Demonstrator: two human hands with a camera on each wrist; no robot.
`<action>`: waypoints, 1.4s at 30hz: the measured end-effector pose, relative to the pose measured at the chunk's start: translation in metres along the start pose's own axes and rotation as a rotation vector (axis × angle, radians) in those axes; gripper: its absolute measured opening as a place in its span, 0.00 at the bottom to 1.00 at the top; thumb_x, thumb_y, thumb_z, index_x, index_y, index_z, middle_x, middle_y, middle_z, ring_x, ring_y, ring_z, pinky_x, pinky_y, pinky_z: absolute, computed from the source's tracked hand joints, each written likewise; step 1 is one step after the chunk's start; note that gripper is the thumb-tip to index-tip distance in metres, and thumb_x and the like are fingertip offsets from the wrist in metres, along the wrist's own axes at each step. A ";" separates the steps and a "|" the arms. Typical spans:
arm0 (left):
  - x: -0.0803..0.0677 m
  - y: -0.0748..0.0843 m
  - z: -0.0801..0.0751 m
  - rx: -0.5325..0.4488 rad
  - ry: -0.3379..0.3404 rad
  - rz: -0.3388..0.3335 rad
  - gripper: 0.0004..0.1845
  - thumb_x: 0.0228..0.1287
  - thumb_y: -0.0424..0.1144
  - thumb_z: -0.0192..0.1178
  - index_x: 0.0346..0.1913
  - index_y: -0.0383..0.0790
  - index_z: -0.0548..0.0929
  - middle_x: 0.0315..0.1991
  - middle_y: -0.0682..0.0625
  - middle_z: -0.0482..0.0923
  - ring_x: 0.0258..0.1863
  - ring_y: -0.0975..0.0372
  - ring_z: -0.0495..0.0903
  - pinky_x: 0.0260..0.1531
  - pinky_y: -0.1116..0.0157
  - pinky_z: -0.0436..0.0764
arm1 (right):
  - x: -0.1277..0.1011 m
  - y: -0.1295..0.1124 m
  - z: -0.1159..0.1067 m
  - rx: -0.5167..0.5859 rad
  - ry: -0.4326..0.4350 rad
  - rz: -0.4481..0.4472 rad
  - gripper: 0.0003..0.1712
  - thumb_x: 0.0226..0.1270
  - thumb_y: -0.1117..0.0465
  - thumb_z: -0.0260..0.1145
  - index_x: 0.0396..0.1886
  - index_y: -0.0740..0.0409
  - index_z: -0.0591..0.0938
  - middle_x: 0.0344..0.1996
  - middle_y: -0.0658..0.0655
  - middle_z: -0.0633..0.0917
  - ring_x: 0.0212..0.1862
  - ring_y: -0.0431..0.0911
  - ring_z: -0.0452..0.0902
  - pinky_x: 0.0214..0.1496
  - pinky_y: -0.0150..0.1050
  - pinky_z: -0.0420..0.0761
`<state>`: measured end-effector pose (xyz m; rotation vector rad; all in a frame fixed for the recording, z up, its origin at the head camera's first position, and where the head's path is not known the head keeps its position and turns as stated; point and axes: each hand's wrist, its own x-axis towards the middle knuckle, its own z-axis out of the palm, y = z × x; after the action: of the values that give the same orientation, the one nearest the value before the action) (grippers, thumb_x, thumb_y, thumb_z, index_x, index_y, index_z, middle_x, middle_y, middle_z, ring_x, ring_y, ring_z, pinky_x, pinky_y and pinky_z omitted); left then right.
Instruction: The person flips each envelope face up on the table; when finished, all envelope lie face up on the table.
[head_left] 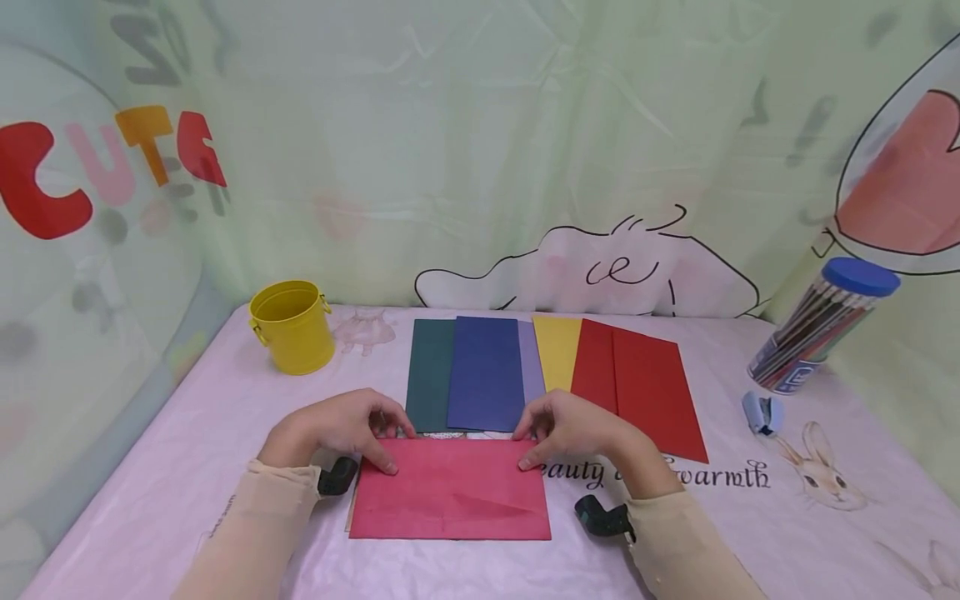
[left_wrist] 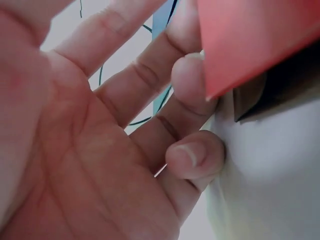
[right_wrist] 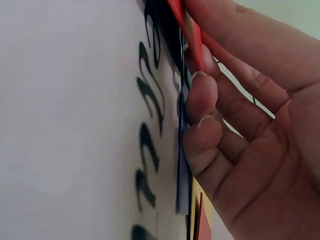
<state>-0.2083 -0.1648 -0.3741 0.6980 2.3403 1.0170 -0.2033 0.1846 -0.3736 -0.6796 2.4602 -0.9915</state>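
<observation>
A pinkish-red paper rectangle (head_left: 450, 492) is held at the near middle of the desk (head_left: 180, 475), pinched near its far corners in the narrow grips of a person's left hand (head_left: 341, 429) and right hand (head_left: 577, 427); beyond lie a blue sheet (head_left: 486, 375) and red sheets (head_left: 652, 392), between a yellow bucket (head_left: 300, 343) and a pencil jar (head_left: 813, 333)

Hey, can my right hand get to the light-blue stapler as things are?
Probably yes: nothing tall stands between the right hand and the light-blue stapler, though that hand is holding the pinkish-red paper.
</observation>
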 end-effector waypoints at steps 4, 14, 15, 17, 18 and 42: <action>-0.001 0.001 0.000 0.003 0.009 -0.012 0.17 0.46 0.36 0.81 0.41 0.48 0.90 0.31 0.49 0.79 0.30 0.58 0.75 0.31 0.63 0.74 | 0.001 0.000 0.002 -0.018 0.009 0.016 0.14 0.48 0.53 0.84 0.35 0.46 0.89 0.23 0.52 0.81 0.28 0.47 0.77 0.29 0.37 0.77; 0.000 0.001 0.003 -0.020 0.023 -0.050 0.17 0.45 0.34 0.81 0.40 0.47 0.89 0.32 0.48 0.78 0.33 0.56 0.75 0.36 0.59 0.74 | 0.000 -0.001 0.003 -0.031 0.008 0.024 0.15 0.48 0.54 0.84 0.35 0.46 0.89 0.24 0.51 0.81 0.28 0.47 0.77 0.30 0.37 0.77; 0.000 0.001 0.003 -0.025 0.022 -0.054 0.17 0.45 0.34 0.81 0.40 0.47 0.89 0.32 0.48 0.78 0.33 0.56 0.75 0.36 0.59 0.74 | 0.000 -0.001 0.003 -0.032 0.007 0.023 0.15 0.48 0.54 0.84 0.35 0.46 0.89 0.23 0.51 0.81 0.28 0.47 0.77 0.29 0.37 0.77; 0.000 0.001 0.003 -0.034 0.021 -0.058 0.17 0.45 0.33 0.81 0.41 0.47 0.89 0.32 0.48 0.78 0.33 0.56 0.75 0.35 0.59 0.75 | 0.000 -0.001 0.003 -0.032 0.008 0.024 0.15 0.47 0.54 0.84 0.35 0.46 0.89 0.23 0.51 0.81 0.28 0.47 0.77 0.29 0.37 0.77; 0.000 0.002 0.004 -0.039 0.021 -0.058 0.17 0.45 0.33 0.81 0.41 0.46 0.88 0.32 0.48 0.77 0.33 0.56 0.75 0.35 0.59 0.75 | 0.000 -0.001 0.003 -0.032 0.010 0.026 0.15 0.47 0.54 0.84 0.35 0.46 0.89 0.23 0.52 0.81 0.28 0.47 0.77 0.29 0.37 0.77; 0.012 -0.003 0.004 -0.072 0.297 -0.057 0.25 0.61 0.45 0.72 0.59 0.41 0.80 0.42 0.49 0.77 0.40 0.57 0.80 0.37 0.60 0.80 | 0.001 0.004 -0.007 0.104 0.142 -0.030 0.22 0.56 0.56 0.79 0.49 0.58 0.86 0.32 0.54 0.81 0.37 0.50 0.78 0.33 0.40 0.80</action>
<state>-0.2157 -0.1569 -0.3817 0.4759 2.5416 1.2448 -0.2095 0.1904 -0.3719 -0.6332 2.5037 -1.2084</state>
